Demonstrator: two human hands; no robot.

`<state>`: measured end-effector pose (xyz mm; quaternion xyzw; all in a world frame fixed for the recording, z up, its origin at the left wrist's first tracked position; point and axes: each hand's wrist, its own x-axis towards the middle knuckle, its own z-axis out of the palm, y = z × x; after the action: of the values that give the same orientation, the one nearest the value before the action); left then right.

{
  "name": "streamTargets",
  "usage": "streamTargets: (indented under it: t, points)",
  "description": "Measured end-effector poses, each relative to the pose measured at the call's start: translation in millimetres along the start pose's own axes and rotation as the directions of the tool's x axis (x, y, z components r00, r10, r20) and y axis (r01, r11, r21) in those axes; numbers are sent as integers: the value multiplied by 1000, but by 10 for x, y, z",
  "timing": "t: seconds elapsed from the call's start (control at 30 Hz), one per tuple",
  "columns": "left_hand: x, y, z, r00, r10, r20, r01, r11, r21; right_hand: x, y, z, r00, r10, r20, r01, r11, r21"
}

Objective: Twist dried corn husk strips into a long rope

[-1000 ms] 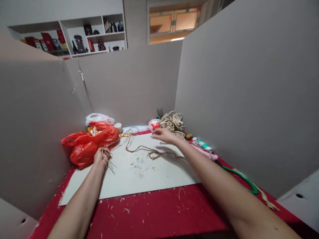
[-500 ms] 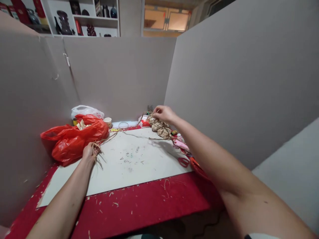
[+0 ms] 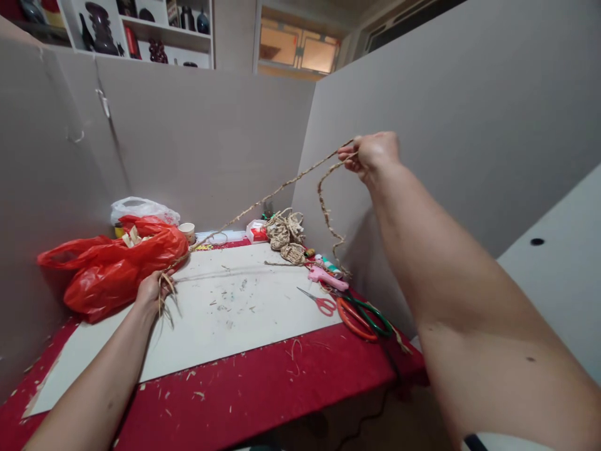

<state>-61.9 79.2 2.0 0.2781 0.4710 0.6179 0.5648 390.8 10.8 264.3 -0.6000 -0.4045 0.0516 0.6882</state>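
Your right hand (image 3: 373,153) is up high near the partition wall, fingers pinched on the straw rope (image 3: 263,200); the rope's free end loops down from that pinch & dangles over the tools. Your left hand (image 3: 151,291) sits low at the white board's (image 3: 225,326) left edge, clenched on the frayed straw end beside the red bag (image 3: 107,263). The rope runs taut betw. both hands, diagonally above the table (image 3: 263,382).

To do the pull well: keep L hand anchored on the board so the frayed end doesn't slip, keep tension even w/ the R hand, no jerks, the twist looks loose. Mind the dangling tail: it hangs just above the pink glue gun (image 3: 326,277) & scissors (image 3: 319,302) and could snag. Straw bundles (image 3: 285,235) at the back stay clear of the line.
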Motion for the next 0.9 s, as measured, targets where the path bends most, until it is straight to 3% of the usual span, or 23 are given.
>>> streamTargets:
  t: [0.07,0.13,0.17,0.2,0.3,0.43,0.6,0.67,0.77,0.9]
  points:
    - [-20,-2,10,999,-3,47,1,999,34,-9,112,1,998,-25,-55,22,999,-43]
    - [-32,-1,15,997,-2,77,-3,998,60,-123,312,15,997,-63,-44,47,956,-289]
    - [-34,-1,15,996,1,86,-7,997,71,-216,435,26,998,-62,5,57,883,-466]
    - [-36,-4,13,996,3,95,-11,997,82,-330,562,45,993,-22,119,94,757,-647]
    - [-43,-32,1,992,9,127,-24,993,116,-736,900,180,958,98,271,136,675,-725]
    - [-87,-86,6,984,26,178,-52,988,143,-1338,1086,652,865,62,498,312,712,-630]
    - [-289,-61,112,965,22,263,-68,984,166,-2172,1078,1484,612,-47,790,438,851,-289]
    - [-388,-32,169,947,23,320,-85,980,179,-2425,1112,1761,547,-71,834,411,890,-194]
    - [-474,-24,235,909,47,414,-137,972,190,-2591,1204,2038,527,-63,848,323,937,-131]
    - [-444,-103,261,886,11,463,-127,968,218,-2498,1277,2164,562,-12,827,128,989,-72]
